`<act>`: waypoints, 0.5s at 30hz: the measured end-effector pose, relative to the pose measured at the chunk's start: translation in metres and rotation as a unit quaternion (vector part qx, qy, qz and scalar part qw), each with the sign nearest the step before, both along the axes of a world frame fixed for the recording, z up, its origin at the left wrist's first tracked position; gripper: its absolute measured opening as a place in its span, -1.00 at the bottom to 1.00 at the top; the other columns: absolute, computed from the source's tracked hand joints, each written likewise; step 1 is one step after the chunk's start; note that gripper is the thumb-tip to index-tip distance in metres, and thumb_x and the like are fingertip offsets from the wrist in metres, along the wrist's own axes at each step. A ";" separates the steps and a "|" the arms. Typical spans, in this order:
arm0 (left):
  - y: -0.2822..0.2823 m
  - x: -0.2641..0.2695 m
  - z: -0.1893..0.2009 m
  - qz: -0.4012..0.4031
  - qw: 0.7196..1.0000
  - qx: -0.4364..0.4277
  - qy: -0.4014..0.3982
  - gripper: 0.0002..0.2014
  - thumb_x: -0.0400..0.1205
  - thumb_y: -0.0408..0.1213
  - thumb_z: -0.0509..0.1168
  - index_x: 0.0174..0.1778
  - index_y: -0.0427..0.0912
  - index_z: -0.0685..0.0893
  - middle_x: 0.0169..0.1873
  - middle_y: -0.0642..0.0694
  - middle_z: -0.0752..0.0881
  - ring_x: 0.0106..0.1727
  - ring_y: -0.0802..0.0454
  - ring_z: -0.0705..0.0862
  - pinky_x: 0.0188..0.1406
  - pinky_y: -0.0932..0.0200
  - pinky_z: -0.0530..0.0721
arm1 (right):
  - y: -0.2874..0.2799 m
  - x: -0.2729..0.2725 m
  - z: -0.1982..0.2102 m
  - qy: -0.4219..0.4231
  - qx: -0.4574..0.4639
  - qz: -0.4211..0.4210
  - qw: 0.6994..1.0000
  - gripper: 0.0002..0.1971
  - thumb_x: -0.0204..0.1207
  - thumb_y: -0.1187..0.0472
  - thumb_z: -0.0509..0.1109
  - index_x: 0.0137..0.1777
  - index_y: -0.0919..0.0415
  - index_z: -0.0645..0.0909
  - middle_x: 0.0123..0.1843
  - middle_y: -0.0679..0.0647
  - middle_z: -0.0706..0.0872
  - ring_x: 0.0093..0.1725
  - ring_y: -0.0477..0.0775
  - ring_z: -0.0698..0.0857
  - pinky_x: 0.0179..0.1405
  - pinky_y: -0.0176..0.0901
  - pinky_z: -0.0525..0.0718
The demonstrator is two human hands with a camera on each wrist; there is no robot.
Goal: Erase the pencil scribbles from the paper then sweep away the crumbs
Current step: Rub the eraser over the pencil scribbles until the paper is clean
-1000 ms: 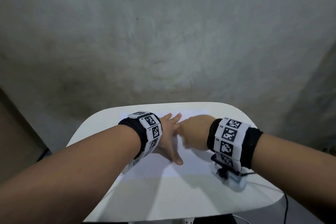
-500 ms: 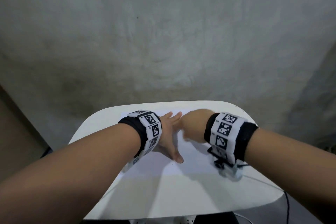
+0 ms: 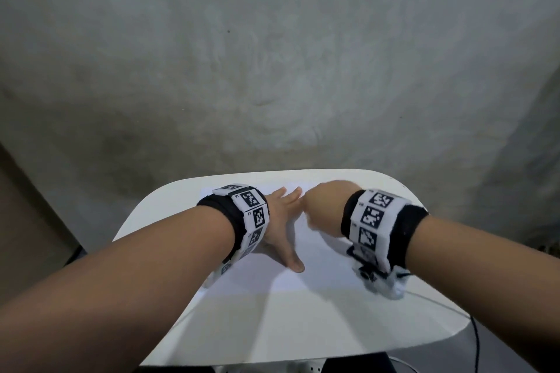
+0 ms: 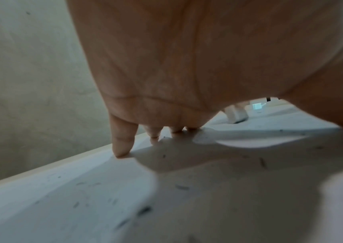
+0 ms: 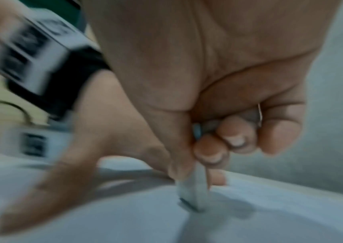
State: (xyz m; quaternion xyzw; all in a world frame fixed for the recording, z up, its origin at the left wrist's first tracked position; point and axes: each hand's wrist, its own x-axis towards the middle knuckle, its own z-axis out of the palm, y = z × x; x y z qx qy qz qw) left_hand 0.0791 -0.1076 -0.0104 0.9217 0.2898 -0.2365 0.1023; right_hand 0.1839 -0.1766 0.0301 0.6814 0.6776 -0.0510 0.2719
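Note:
A white sheet of paper (image 3: 321, 254) lies on the small white table (image 3: 272, 333). My left hand (image 3: 281, 221) lies flat on the sheet with fingers spread, pressing it down; its fingertips (image 4: 122, 148) touch the paper near the far edge. My right hand (image 3: 325, 209) is curled in a fist just right of it and grips a white eraser (image 5: 193, 192), whose lower end presses on the paper. The eraser (image 4: 236, 113) also shows beyond the left palm. Dark eraser crumbs (image 4: 181, 187) are scattered over the sheet. No scribbles are clear in these blurred views.
The table (image 3: 333, 174) is small, with rounded corners and drops on all sides. A grey wall (image 3: 272, 70) stands close behind it. A dark cable (image 3: 475, 339) hangs by the right front corner.
My right hand with the eraser has slid toward the far edge of the paper and a little to the right. The left hand has stayed pressed in place.

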 end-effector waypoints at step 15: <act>-0.006 -0.001 -0.001 -0.015 0.999 0.041 0.028 0.31 0.32 0.41 0.40 0.65 0.02 -0.41 0.65 0.08 -0.42 0.68 -0.04 -0.35 0.62 -0.19 -0.10 | -0.036 0.002 0.008 0.030 -0.018 0.101 0.994 -0.92 0.50 0.12 0.36 -0.21 0.03 0.60 -0.30 -0.06 0.59 -0.22 0.08 0.54 -0.43 -0.24 0.33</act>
